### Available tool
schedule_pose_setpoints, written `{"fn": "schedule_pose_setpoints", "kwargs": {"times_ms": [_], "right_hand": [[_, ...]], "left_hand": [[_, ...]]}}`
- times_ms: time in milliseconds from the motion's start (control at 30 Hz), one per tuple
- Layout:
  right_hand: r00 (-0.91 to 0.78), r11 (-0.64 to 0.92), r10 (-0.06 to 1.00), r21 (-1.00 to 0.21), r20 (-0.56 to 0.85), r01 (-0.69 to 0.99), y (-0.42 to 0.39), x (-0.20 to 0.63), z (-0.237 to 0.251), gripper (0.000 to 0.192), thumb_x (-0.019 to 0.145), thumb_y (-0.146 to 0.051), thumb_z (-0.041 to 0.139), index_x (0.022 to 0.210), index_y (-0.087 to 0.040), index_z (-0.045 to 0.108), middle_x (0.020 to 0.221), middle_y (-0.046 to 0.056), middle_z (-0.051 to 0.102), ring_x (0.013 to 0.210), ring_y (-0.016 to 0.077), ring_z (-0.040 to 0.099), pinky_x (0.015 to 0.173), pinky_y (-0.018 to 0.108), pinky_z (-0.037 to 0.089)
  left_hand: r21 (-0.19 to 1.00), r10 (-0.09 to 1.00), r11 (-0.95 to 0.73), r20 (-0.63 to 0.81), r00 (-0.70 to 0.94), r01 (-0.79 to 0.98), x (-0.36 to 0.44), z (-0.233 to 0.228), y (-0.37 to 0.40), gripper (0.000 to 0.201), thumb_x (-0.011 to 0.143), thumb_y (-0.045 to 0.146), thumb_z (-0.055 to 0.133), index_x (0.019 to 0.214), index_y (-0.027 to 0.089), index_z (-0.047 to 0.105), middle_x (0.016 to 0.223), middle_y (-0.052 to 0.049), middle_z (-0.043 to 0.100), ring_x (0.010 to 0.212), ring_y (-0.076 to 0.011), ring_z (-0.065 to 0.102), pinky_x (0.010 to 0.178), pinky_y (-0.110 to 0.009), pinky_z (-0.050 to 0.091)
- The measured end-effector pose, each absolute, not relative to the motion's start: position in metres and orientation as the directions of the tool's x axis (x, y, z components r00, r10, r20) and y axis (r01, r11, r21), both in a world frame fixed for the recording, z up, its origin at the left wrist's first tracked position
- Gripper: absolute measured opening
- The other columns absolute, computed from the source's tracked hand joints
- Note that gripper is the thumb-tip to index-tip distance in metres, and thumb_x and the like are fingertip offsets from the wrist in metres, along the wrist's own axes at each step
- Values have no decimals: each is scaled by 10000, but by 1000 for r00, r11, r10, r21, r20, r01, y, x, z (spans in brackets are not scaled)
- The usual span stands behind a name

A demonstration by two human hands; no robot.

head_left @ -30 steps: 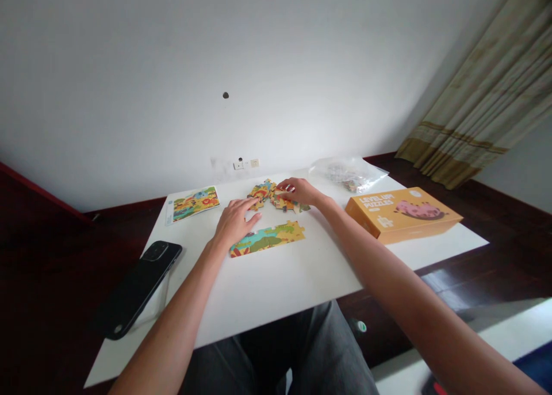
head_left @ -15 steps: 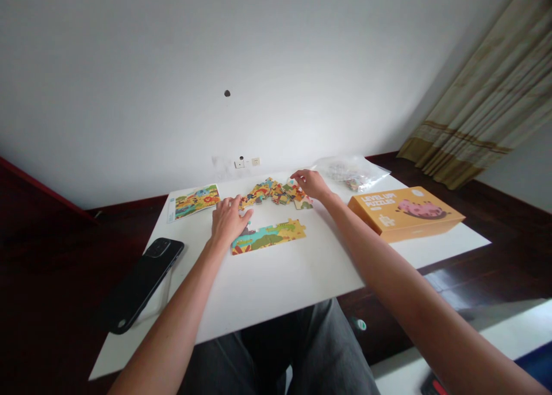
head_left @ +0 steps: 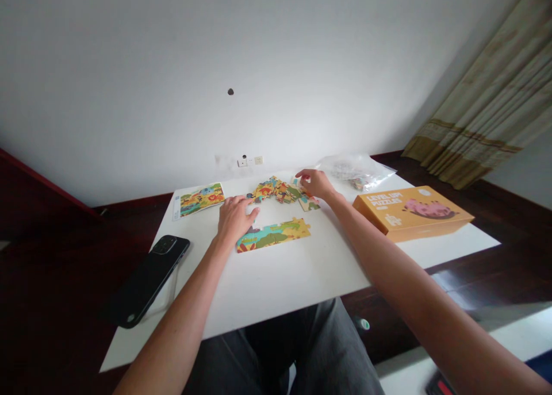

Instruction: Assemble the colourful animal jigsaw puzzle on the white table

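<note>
My left hand [head_left: 235,218] lies on the white table with its fingers stretched and thumb apart. It rests at the left end of a joined strip of jigsaw puzzle [head_left: 276,234], green, blue and yellow, partly covering its upper left corner. Just beyond is a heap of loose puzzle pieces [head_left: 276,189], whose left edge is close to those fingertips. At the heap's right side, my right hand [head_left: 315,183] has its thumb and fingers curled together around a small puzzle piece with some red on it, mostly hidden. Joined light-coloured pieces [head_left: 309,204] lie below that hand.
A picture card [head_left: 200,200] lies at the table's back left, with a black phone [head_left: 150,280] nearer me at the left edge. To the right stand an orange puzzle box [head_left: 414,212] and a clear plastic bag [head_left: 356,171] with pieces inside. A wall rises behind the table [head_left: 284,286].
The view has shifted slightly, so everything sits a little further right. My right hand's fingers have curled in more at the heap's edge. My left hand stays about where it was.
</note>
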State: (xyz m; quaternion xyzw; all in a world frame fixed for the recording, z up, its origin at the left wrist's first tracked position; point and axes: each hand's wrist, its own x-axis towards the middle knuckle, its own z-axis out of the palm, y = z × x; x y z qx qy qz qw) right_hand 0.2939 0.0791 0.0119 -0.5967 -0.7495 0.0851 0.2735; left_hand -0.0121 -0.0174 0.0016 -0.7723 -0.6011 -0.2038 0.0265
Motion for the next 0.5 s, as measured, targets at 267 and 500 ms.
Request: {"fn": "schedule_pose_setpoints", "kwargs": {"times_ms": [267, 500], "right_hand": [[-350, 424, 905, -429, 243, 798, 68, 281, 13, 372, 915, -477, 719, 1186, -233, 796, 1117, 81, 798, 967, 243, 725, 885, 308, 521], [-210, 317, 939, -450, 272, 835, 77, 295, 12, 309, 914, -341, 699, 1179, -215, 798, 1027, 61, 808, 892, 226, 728, 845, 304, 527]], "left_hand": [[279, 859, -436, 412, 304, 856, -7, 3, -19, 436, 980, 377, 632, 1403, 272, 650, 1447, -28, 657, 1312, -277, 565, 1173, -433, 416], [252, 875, -430, 352, 332, 867, -6, 2, -18, 417, 989, 393, 623, 1374, 242, 674, 1356, -41, 716, 1224, -286, 611, 1128, -444, 436]]}}
